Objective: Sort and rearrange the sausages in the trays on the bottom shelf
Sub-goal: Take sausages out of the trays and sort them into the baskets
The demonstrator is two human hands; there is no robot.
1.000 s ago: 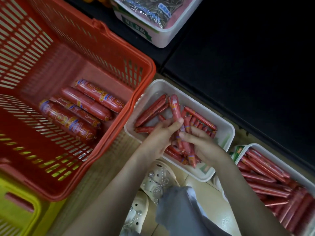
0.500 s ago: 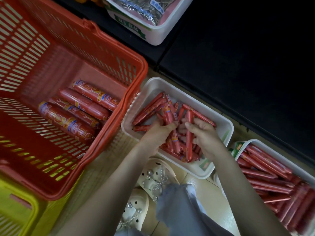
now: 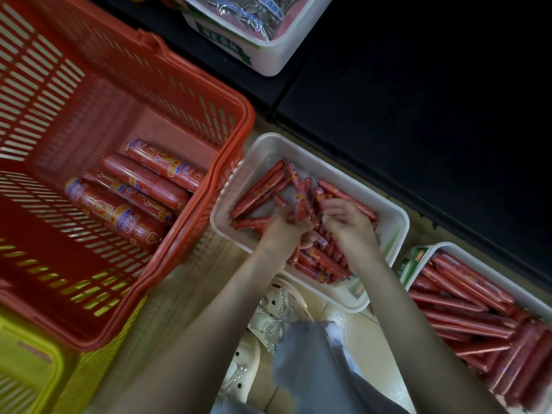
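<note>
Down at your left stood the red basket [image 3: 89,85], the biggest thing in view, with a yellow crate [image 3: 33,366] showing under its near corner. Four fat sausages [image 3: 119,210] lay side by side on the basket's floor, probably parked there to keep that size apart from the rest. Just beside its rim sat the white tray [image 3: 260,150] you were working in. To your right, near it, was a second white tray [image 3: 466,253] packed with long sausages [image 3: 460,309] lying roughly parallel, likely the look you were after. The thin sausages [image 3: 260,189] in the working tray lay mixed: a few slanted along the far-left side, a heap sat at the near edge, and bare tray floor showed between them. Both your hands were down in that tray, close together over the heap. Your left hand [image 3: 279,234] had its fingers curled round a small bundle [image 3: 300,198] standing nearly upright, I judge so the ends could be evened before it was laid flat. Your right hand [image 3: 349,225] had its fingers bent in toward the same bundle, but motion blur hid whether they actually gripped it or only steadied it.
</note>
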